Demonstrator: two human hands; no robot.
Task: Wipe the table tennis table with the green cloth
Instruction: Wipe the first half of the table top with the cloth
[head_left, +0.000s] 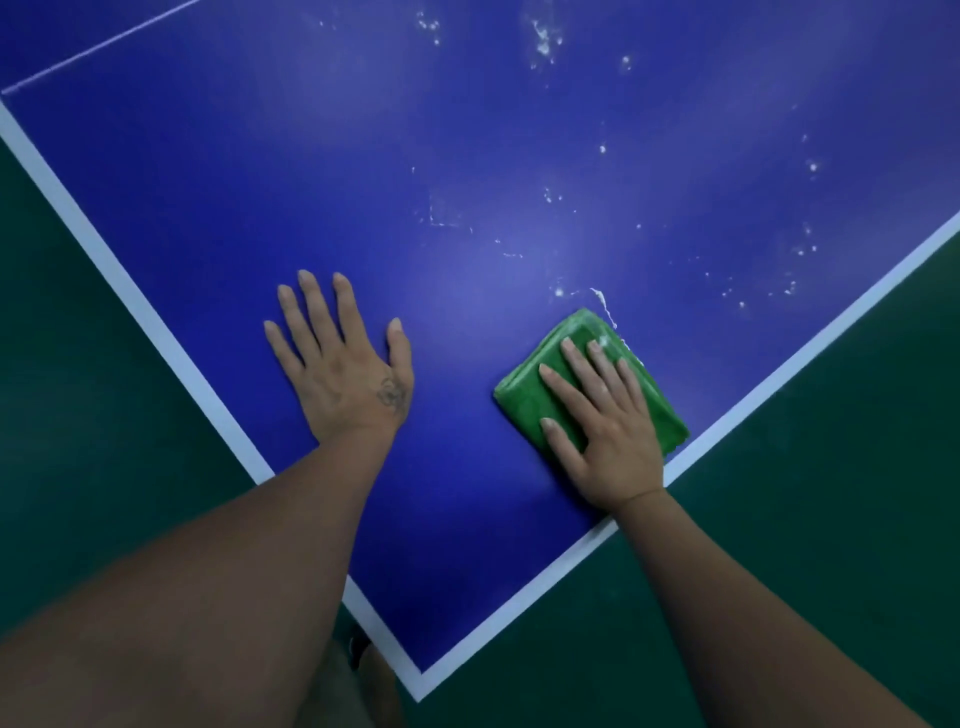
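Pressing down with straight fingers (605, 364), the right hand (608, 421) is covering the folded green cloth (519, 405), hiding its middle. The left hand (343, 374) is lying flat and spread, gripping nothing, on the blue table (363, 182). Beyond the fingertips, white specks (543, 39) are blurring into glare.

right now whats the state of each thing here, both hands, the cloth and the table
left hand: open, flat on the table, holding nothing
right hand: open, straight fingers pressing on the cloth
cloth: folded, flat on the table by the right edge line, white residue at its far corner
table: white specks on the far and right part, looks clean around the left hand
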